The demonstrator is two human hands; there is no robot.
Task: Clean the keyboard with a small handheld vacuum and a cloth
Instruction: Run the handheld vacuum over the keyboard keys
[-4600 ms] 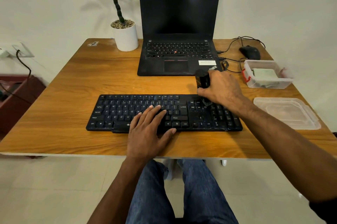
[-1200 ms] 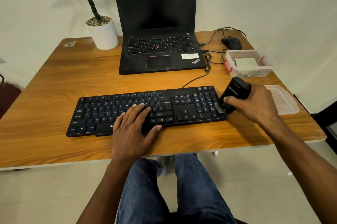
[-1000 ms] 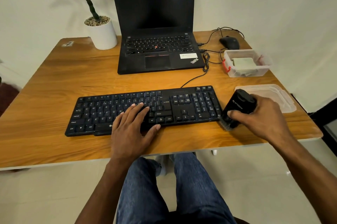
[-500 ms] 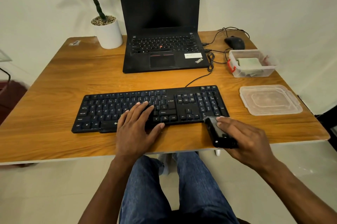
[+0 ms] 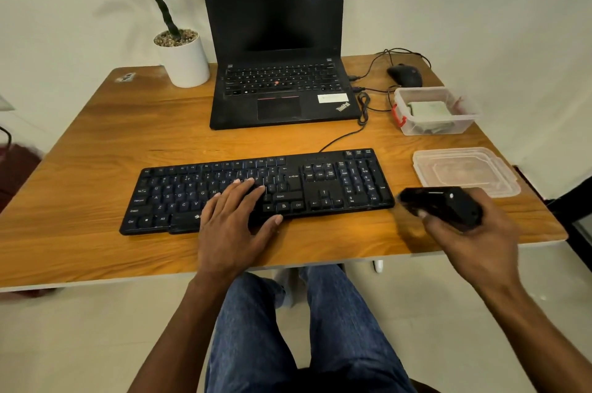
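Head view. The keyboard (image 5: pixel 256 191) lies flat on the wooden desk (image 5: pixel 96 142), its long side parallel to the near desk edge, and its cable runs back toward the laptop (image 5: pixel 278 85).

Left hand (image 5: pixel 234 226): palm down, fingers straight and slightly spread. It rests on the middle of the keyboard, fingertips on the letter rows and thumb at the keyboard's near edge.

Right hand (image 5: pixel 474 232): palm turned up, fingers curled round the handheld vacuum (image 5: pixel 439 205). The vacuum is black and blurred. It is held just beside the right end of the keyboard, over the near right part of the desk. Contact with the keyboard cannot be determined.

Behind the keyboard, the laptop stands open with a dark screen. A potted plant (image 5: pixel 182 56) in a white pot stands to the left of the laptop. A black mouse (image 5: pixel 405 75) lies to the right of the laptop, with cables beside it. A clear plastic box (image 5: pixel 435 110) with a red clasp sits near the right desk edge and holds a pale folded item. Its lid (image 5: pixel 464 171) lies flat in front of it, just behind the right hand. The person's blue jeans (image 5: pixel 288 328) show below the desk edge.
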